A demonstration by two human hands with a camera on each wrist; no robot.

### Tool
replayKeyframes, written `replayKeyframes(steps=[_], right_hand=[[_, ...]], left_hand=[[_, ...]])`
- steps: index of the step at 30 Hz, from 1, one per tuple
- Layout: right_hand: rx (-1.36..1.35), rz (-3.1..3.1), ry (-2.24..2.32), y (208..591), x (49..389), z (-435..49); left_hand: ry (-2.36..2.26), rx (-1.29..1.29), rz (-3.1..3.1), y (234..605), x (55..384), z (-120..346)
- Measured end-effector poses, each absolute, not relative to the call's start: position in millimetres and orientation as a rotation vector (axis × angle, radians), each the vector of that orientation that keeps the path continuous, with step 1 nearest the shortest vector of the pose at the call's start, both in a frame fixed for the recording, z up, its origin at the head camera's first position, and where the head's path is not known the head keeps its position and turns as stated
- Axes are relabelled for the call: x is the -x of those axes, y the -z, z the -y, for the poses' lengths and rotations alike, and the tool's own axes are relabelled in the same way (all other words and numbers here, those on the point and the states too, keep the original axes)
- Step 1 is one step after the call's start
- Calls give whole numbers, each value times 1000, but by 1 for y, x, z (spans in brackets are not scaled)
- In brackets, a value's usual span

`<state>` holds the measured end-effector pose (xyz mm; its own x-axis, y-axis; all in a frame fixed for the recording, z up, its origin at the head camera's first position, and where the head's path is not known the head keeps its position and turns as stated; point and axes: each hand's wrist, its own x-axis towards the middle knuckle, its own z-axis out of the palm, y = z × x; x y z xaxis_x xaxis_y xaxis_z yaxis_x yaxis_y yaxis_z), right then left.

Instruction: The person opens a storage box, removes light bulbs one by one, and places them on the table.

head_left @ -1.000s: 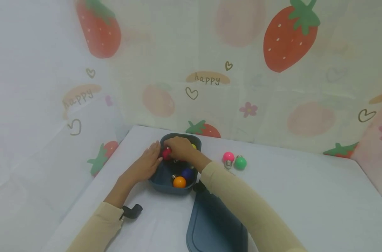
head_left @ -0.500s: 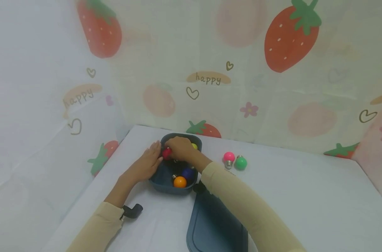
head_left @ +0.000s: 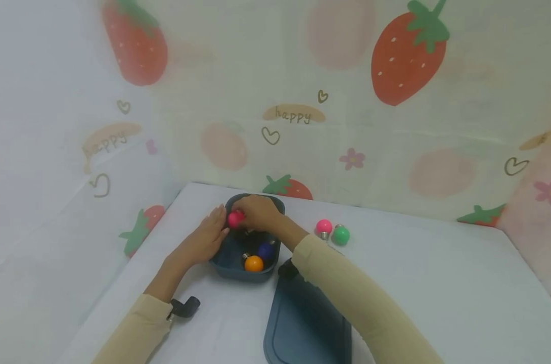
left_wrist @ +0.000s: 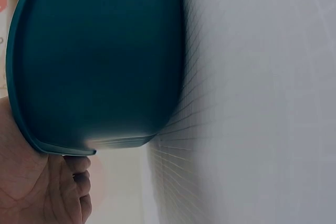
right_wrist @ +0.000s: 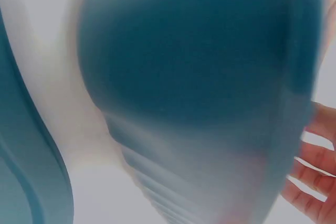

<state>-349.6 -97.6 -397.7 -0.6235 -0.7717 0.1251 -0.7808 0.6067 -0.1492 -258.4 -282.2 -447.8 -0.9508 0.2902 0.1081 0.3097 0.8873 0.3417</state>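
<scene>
A dark teal box (head_left: 221,265) stands on the white table. Inside it lie an orange bulb (head_left: 254,263) and a blue bulb (head_left: 266,250). My right hand (head_left: 259,212) reaches over the box's far end and pinches a red bulb (head_left: 235,219) just above the left rim. My left hand (head_left: 205,237) rests with straight fingers against the box's left outer wall. The left wrist view shows that wall (left_wrist: 100,61) close up, with my left hand (left_wrist: 47,187) beneath the rim. In the right wrist view the box (right_wrist: 199,77) is a blur.
A pink bulb (head_left: 323,227) and a green bulb (head_left: 341,235) lie on the table right of the box. The box's teal lid (head_left: 307,328) lies flat in front, under my right forearm. Strawberry-print cloth walls close in the table at the back and sides.
My right hand has raised the red bulb slightly, toward the box's left rim. The yellow bulb seen behind that hand before is now hidden. My left hand stays on the box.
</scene>
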Motion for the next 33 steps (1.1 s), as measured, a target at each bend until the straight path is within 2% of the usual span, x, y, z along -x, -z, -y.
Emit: replayKeyframes(steps=[12, 33], right_hand=[[-1280, 2825, -327, 376, 330, 78], [-1218, 2778, -515, 374, 303, 27]], left_hand=[[590, 472, 2995, 450, 259, 283], [621, 441, 3029, 447, 258, 280]])
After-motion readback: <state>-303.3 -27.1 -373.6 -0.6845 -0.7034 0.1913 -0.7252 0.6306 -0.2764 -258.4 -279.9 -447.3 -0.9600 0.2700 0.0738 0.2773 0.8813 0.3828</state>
